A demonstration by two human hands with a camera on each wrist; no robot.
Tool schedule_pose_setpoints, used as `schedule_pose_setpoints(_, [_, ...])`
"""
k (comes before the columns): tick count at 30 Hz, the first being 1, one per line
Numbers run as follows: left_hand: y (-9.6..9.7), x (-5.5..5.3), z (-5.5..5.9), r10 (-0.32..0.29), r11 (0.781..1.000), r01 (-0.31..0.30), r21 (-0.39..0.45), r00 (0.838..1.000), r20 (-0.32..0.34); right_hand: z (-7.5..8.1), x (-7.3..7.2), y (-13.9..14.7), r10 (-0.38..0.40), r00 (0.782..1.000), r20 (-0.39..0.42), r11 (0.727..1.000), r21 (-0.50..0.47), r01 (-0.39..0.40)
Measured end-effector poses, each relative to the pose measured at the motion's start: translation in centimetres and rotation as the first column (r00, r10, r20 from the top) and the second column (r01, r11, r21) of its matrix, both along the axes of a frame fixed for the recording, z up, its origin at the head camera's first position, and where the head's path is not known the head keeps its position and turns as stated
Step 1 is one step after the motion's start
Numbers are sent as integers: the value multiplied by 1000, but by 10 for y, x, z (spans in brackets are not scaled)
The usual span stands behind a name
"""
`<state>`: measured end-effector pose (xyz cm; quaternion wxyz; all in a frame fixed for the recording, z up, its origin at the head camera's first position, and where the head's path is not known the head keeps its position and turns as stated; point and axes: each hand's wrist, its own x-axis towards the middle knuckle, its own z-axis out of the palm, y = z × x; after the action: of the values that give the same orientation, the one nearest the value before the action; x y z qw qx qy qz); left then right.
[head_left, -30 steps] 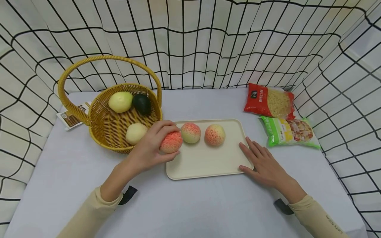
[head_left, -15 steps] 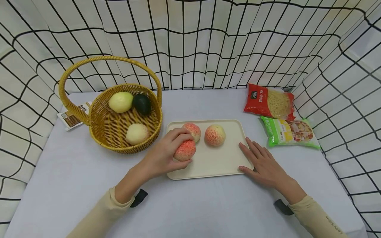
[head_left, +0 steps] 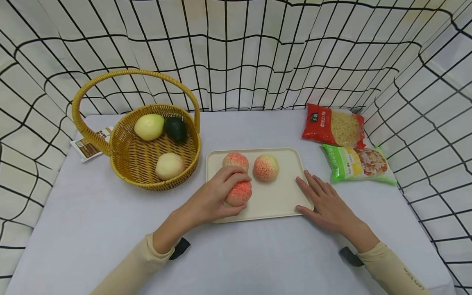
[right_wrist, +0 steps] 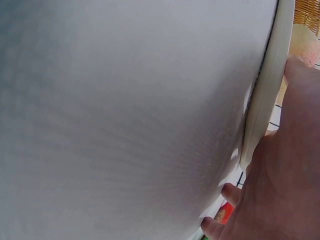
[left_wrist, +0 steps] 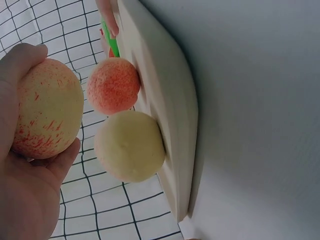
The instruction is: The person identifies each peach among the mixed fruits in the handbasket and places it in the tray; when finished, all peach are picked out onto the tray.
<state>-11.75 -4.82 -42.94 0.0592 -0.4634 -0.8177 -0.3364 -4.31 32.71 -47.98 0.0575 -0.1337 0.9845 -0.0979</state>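
Observation:
My left hand (head_left: 215,196) holds a red-speckled peach (head_left: 239,194) over the left part of a cream tray (head_left: 274,203), fingers on its far side and thumb on its near side. In the left wrist view, a gap shows between this peach (left_wrist: 52,107) and the tray (left_wrist: 172,100). Two more peaches sit on the tray toward its back: one (head_left: 234,159) partly hidden by my left fingers, the other (head_left: 266,167) in full view. My right hand (head_left: 326,203) rests with spread fingers at the tray's right edge; in the right wrist view its thumb (right_wrist: 295,70) lies over the rim.
A wicker basket (head_left: 138,162) with a tall handle stands left of the tray, holding a pale peach (head_left: 170,166), a yellow-green fruit (head_left: 149,126) and a dark green avocado (head_left: 175,129). A packet (head_left: 86,147) lies behind it. Red (head_left: 332,125) and green (head_left: 363,164) food bags lie at right.
My left hand has carried the peach from beside the basket's rim rightward and toward me, over the tray. The peach in the basket is now uncovered. My right hand has stayed put.

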Motion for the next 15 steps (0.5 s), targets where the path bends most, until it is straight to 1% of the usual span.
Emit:
schedule_pose_setpoints(8, [6, 3, -8, -13, 1000, 13, -18, 1000, 11, -1, 0, 0, -1, 1000, -1, 1000, 6, 1])
schedule_pose_setpoints(15, [7, 2, -18, -3, 999, 4, -35, 1000, 3, 0, 0, 0, -3, 1000, 9, 1000, -3, 3])
